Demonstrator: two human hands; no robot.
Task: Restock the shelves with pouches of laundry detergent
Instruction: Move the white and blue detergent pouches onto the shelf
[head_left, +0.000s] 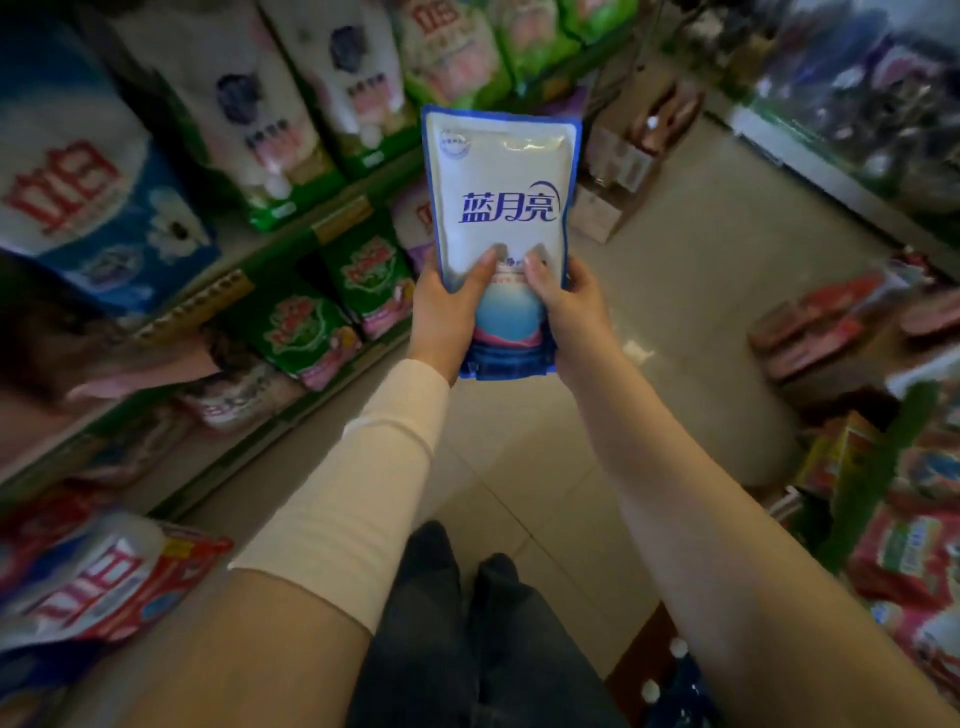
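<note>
Item: one white-and-blue laundry detergent pouch (501, 228), held upright out in front over the aisle floor (691, 291), front panel facing the camera. Grip: left hand (447, 306) and right hand (563, 301) both clasp the lower third, thumbs pressed onto the front face on either side of the centre, fingers wrapped behind and hidden; each hand is closed on the pouch, neither spread. Orientation: the long axis runs straight up from the grip, so most of the pouch stands above the hands and only its blue bottom edge hangs below them. Destination: the green-edged shelves (291, 228) lie to the left of the grip, nearest the left hand, which wears a cream sleeve (374, 467); the coming placement probably calls for a leftward swing, with the left hand leading. Lettering: large blue characters 蓝月亮 across the middle of the pouch; small round logo at its top left, unreadable. Neighbouring stock: a blue-and-white bag (88, 208) upper left reading 立白 in red; green detergent packs (306, 327) on the shelf beside the grip, print blurred.
</note>
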